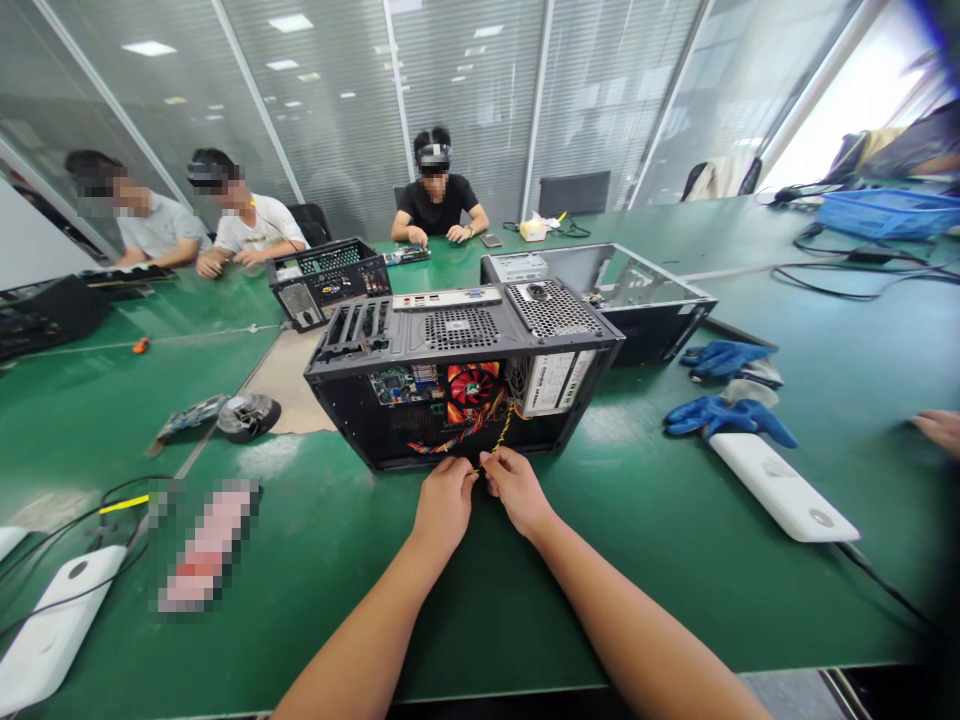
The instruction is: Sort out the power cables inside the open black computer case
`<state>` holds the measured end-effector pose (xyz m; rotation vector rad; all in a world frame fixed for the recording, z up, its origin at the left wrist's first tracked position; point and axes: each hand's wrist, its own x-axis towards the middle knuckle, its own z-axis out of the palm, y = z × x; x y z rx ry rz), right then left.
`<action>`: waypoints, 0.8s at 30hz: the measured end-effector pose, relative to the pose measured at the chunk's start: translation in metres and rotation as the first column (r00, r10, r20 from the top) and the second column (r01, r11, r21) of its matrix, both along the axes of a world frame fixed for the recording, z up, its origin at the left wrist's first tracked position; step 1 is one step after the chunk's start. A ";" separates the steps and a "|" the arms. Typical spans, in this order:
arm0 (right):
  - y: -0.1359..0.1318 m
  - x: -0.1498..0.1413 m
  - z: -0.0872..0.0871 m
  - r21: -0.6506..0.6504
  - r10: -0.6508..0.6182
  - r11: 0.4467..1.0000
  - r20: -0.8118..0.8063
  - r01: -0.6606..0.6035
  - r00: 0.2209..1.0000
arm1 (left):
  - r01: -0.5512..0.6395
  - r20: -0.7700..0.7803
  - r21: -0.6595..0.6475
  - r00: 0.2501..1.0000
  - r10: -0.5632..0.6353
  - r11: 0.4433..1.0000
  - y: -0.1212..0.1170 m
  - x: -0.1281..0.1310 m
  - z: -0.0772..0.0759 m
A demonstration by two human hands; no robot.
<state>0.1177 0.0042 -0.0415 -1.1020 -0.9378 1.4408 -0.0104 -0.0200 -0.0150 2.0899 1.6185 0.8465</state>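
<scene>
An open black computer case [360, 425] lies on the green table in front of me, its back panel facing up. Inside it are a red fan [472, 385], a green motherboard [401, 388] and a white-labelled power supply [551, 383]. A yellow-and-black twisted cable [506, 425] runs from beside the power supply down to my fingers at the case's near edge. My left hand [445, 500] pinches the cable near its lower end. Close beside it, my right hand [517, 492] also pinches the cable. A bundle of coloured wires [454, 438] hangs inside the case.
A second open case [649, 325] stands behind mine, another [330, 280] farther left. Blue gloves [727, 415] and a white power bank-like device [784, 490] lie right. A tape roll [249, 415] is left. Several people sit across the table [315, 640]; another person's hand [937, 430] shows right.
</scene>
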 end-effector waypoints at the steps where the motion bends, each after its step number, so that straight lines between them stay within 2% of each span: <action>1: 0.000 0.000 -0.001 0.001 -0.003 1.000 0.014 0.003 1.000 | -0.017 -0.004 0.005 1.000 0.017 1.000 0.000 0.001 -0.001; 6: 0.001 -0.001 -0.004 0.002 -0.018 1.000 0.044 0.018 0.999 | -0.061 -0.021 0.051 0.998 0.063 0.997 -0.002 0.004 -0.005; 16: 0.002 -0.001 -0.007 0.002 0.004 1.000 0.018 -0.004 1.000 | -0.036 -0.086 0.120 0.995 0.046 0.992 -0.001 0.006 -0.005; 24: 0.001 -0.001 -0.003 -0.025 0.008 1.000 0.012 -0.008 1.000 | -0.018 -0.072 0.113 0.997 0.026 0.993 -0.001 0.006 -0.004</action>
